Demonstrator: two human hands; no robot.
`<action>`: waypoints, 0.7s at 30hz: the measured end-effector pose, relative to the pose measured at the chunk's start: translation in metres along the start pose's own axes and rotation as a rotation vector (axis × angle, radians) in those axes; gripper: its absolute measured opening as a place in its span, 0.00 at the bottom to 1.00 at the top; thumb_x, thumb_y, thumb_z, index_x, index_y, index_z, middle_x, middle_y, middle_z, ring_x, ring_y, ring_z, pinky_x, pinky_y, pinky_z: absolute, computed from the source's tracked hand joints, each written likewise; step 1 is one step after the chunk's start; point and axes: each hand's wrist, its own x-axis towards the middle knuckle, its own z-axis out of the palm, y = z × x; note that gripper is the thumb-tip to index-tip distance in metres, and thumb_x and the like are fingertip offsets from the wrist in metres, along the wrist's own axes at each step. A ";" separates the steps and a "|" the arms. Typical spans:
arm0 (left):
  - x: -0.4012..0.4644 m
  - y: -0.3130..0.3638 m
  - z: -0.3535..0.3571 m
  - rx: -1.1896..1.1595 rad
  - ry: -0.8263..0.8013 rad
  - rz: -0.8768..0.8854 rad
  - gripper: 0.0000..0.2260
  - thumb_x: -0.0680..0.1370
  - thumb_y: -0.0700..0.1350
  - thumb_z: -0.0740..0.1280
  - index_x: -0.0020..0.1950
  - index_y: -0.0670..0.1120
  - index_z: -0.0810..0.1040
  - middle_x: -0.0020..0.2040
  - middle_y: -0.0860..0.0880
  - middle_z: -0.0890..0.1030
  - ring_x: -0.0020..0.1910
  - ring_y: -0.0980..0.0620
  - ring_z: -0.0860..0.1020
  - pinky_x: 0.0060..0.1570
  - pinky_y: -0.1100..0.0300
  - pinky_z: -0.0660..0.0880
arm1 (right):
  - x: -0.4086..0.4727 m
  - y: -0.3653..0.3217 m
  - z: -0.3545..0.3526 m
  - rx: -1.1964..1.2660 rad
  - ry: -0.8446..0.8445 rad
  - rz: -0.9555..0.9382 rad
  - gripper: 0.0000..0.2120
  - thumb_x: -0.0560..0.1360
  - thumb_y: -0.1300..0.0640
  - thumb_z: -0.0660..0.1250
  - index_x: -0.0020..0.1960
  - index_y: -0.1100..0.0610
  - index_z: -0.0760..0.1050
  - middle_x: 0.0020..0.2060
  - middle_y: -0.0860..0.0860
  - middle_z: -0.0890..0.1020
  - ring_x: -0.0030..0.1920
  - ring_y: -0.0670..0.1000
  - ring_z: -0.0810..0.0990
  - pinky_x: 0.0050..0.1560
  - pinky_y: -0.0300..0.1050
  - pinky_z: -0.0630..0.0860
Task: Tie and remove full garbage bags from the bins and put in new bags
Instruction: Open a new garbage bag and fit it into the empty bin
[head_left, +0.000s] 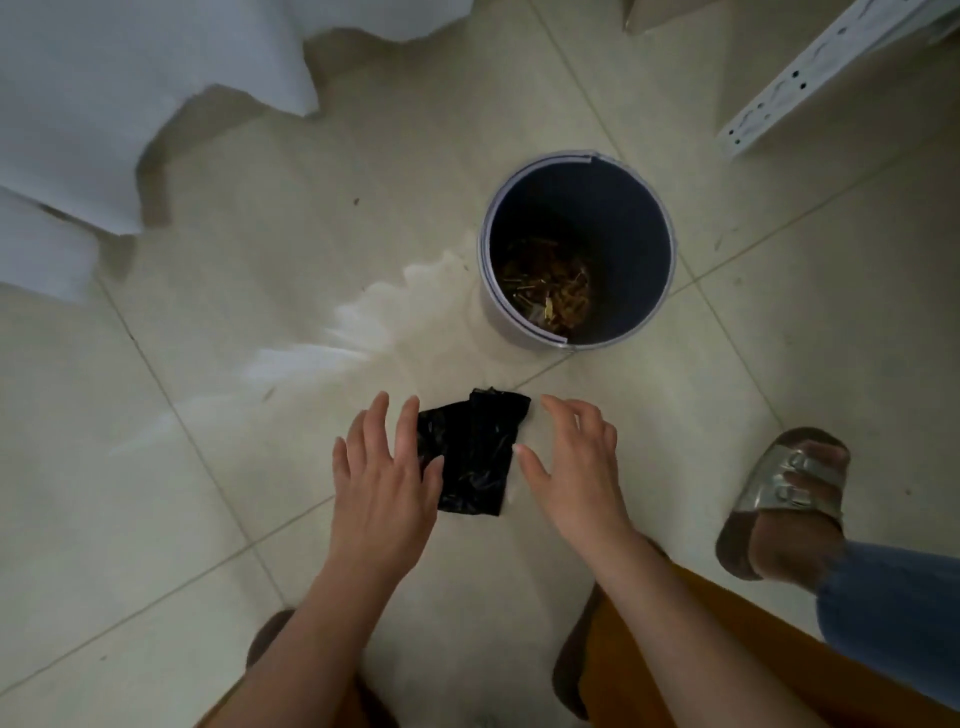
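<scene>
A folded black garbage bag (475, 454) lies flat on the pale tiled floor. My left hand (387, 475) hovers over its left edge with the fingers spread and straight, holding nothing. My right hand (574, 462) hangs just right of the bag, fingers loosely bent and apart, also holding nothing. Beyond the bag stands a round dark bin (577, 248) with a pale rim. No bag lines it, and small yellowish scraps lie at its bottom.
White curtain folds (130, 104) hang at the upper left. A white perforated metal shelf rail (831, 73) crosses the upper right. Another person's sandalled foot (784, 499) and jeans leg stand at the right. My own feet and orange trousers fill the bottom.
</scene>
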 end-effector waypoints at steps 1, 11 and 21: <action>0.006 -0.007 0.016 0.004 -0.007 0.005 0.28 0.81 0.55 0.56 0.78 0.46 0.54 0.77 0.40 0.55 0.75 0.40 0.57 0.71 0.42 0.58 | 0.010 0.004 0.016 0.018 -0.008 -0.008 0.28 0.78 0.46 0.64 0.75 0.50 0.59 0.70 0.53 0.64 0.67 0.54 0.63 0.68 0.49 0.66; 0.083 -0.054 0.102 0.032 0.086 0.036 0.30 0.80 0.60 0.48 0.78 0.44 0.58 0.76 0.38 0.60 0.74 0.37 0.61 0.70 0.40 0.62 | 0.106 0.026 0.127 0.121 -0.105 -0.123 0.36 0.73 0.56 0.73 0.74 0.46 0.57 0.68 0.51 0.61 0.64 0.53 0.71 0.64 0.46 0.72; 0.148 -0.101 0.097 0.206 0.184 0.071 0.31 0.80 0.62 0.49 0.79 0.47 0.56 0.78 0.42 0.57 0.74 0.40 0.60 0.70 0.41 0.62 | 0.159 -0.014 0.154 0.136 0.030 -0.410 0.25 0.76 0.68 0.61 0.69 0.50 0.66 0.61 0.52 0.73 0.60 0.53 0.73 0.60 0.49 0.74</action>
